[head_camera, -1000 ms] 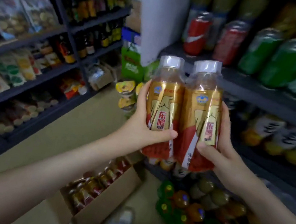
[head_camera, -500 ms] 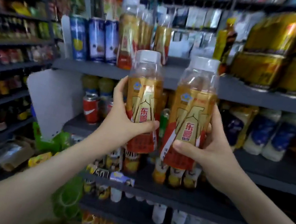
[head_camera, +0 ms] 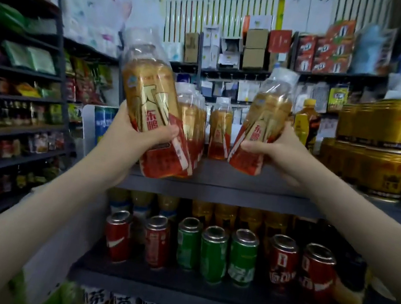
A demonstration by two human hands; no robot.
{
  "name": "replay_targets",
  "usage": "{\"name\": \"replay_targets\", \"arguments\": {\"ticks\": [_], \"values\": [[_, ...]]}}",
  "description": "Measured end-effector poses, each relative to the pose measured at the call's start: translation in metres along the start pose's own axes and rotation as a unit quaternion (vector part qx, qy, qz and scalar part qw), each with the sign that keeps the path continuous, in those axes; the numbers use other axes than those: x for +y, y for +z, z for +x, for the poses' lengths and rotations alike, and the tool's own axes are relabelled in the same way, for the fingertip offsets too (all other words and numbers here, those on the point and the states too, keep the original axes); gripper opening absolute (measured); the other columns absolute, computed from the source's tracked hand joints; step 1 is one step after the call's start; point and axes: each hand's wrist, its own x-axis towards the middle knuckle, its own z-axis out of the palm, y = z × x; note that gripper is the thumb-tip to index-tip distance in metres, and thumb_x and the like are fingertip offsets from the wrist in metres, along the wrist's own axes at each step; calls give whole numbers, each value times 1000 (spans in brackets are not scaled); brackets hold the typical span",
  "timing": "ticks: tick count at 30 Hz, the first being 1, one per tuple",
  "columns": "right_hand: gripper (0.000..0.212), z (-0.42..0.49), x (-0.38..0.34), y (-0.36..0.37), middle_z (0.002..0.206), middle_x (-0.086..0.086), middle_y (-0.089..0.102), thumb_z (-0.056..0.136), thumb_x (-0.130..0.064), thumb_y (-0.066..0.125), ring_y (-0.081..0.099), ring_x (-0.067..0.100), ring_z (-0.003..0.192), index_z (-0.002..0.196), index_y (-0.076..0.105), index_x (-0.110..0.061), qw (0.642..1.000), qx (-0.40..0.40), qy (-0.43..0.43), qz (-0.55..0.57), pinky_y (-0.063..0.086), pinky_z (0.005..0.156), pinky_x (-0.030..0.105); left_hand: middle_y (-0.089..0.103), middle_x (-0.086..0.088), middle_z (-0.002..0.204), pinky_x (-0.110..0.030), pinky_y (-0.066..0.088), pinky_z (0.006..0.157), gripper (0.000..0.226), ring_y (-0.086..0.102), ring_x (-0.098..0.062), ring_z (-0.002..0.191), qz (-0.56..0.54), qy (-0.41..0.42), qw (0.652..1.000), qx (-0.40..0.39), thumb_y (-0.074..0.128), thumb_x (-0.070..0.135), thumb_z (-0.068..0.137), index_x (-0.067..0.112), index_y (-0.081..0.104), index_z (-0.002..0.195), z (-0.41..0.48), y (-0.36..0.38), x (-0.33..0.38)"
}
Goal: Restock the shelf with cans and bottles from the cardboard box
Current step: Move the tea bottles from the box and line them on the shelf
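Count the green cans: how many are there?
3: left green can, middle green can, right green can, side by side on the can shelf. Others may hide behind them.

One view: a wide-angle camera worn on the head. It faces forward at the upper shelf (head_camera: 241, 184), close to it and about level with its board. Forearms enter from the bottom corners. The left hand (head_camera: 134, 136) gripping the left bottle (head_camera: 148, 92) and the right hand (head_camera: 279, 156) gripping the right bottle (head_camera: 267, 117) sit mid-frame, near the lens. The side racks (head_camera: 15, 129) bow at far left.
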Motion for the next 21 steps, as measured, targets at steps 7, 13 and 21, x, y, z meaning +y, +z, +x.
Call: {"name": "replay_targets", "arguments": {"ticks": [7,13,21], "values": [[83,88,40,49,116,9,58,61,-4,87,59,26,108,124,34,-12,989,-37,69,-124,53,87,40,72,1,99,-38,56,76,75,70,-15,90,-21,-9,1000,-17,76,26,51,15,52,121,27,-30,-15],[75,123,50,61,115,7,59,68,-3,82,58,22,100,125,35,-9,979,-62,117,-153,54,67,29,72,4,98,-36,54,78,68,69,-14,93,-40,-11,999,-12,87,17,52,27,53,110,32,-42,-26],[85,137,58,50,128,9,56,68,-11,83,54,29,118,136,33,-13,969,-82,138,-190,47,99,47,72,16,85,-29,54,70,54,69,-4,83,-38,16,999,-12,73,20,55,30,50,102,22,-33,-17]]}}
